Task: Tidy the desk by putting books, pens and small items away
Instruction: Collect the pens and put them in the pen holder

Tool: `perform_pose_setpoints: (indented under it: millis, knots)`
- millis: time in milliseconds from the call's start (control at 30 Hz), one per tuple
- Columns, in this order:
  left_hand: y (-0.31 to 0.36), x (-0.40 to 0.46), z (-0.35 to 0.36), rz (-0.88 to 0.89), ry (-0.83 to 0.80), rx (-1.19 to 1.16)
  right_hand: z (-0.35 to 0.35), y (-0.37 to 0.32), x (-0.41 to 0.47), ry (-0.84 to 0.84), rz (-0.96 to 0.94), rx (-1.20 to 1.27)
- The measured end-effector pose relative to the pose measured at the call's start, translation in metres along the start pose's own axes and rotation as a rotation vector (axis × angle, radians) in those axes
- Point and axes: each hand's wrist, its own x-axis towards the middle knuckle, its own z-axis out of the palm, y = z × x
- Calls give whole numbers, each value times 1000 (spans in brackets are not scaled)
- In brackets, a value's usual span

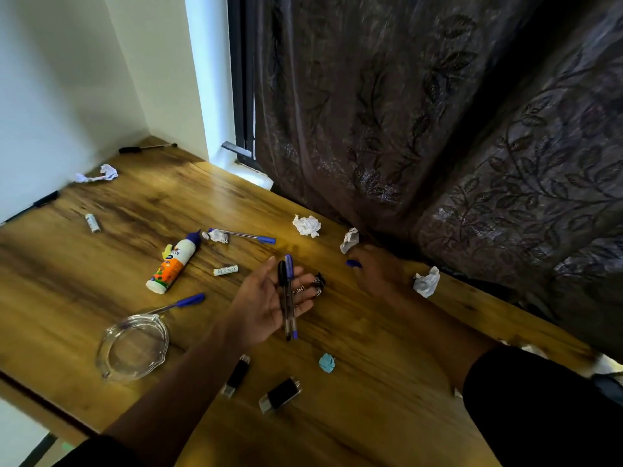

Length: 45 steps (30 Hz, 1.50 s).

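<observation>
Head view: the left hand (266, 299) sits near the middle of the frame, palm turned up, fingers straight and relaxed, with two clear-barrelled pens (289, 298), one black-capped and one blue-capped, lying across the palm and fingers. The forearm runs down to the lower left. The right hand (377, 269) reaches toward the far desk edge right of centre, back up, and a blue pen cap (353, 263) shows at its fingers; whether they pinch it I cannot tell. Its arm leads to a black sleeve (539, 406) at lower right.

On the brown wooden desk (354, 416), a white glue bottle with orange label and blue cap (173, 262) lies left of centre, a blue-capped pen (244, 235) beyond it, another blue-capped pen (175, 305) resting on a clear glass dish (133, 347) near the lower left edge. Two black-and-silver small items (259, 384) lie at lower centre beside a crumpled teal scrap (327, 362). Crumpled white papers (306, 225) lie along the far edge under the dark leaf-patterned curtain (438, 112). Bare wood stretches across the left and lower parts of the desk.
</observation>
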Motion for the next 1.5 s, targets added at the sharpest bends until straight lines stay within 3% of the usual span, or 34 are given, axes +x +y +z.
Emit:
perform_pose_setpoints:
  millis: [233, 367, 567, 633, 933, 1133, 1233, 1333, 1500]
  knots:
    - [5, 4, -1, 130, 46, -112, -53, -76, 10, 221, -64, 472]
    - [7, -3, 3, 187, 69, -91, -54, -127, 13, 34, -57, 780]
    - [19, -9, -9, 178, 248, -91, -38, -157, 36, 130, -76, 662]
    - [24, -11, -15, 189, 287, -82, -32, -160, 52, 82, -70, 595]
    - [48, -25, -38, 224, 198, -211, 15, -172, 103, -97, -74, 127]
    - [54, -29, -50, 272, 250, -178, 32, -168, 103, -49, -59, 67]
    - [54, -32, -49, 296, 269, -172, 24, -166, 98, -56, 16, 200]
    - [52, -38, -45, 288, 276, -187, 6, -162, 89, 22, 125, 507]
    - [38, -54, -36, 265, 164, -201, -43, -152, 66, 183, 222, 880]
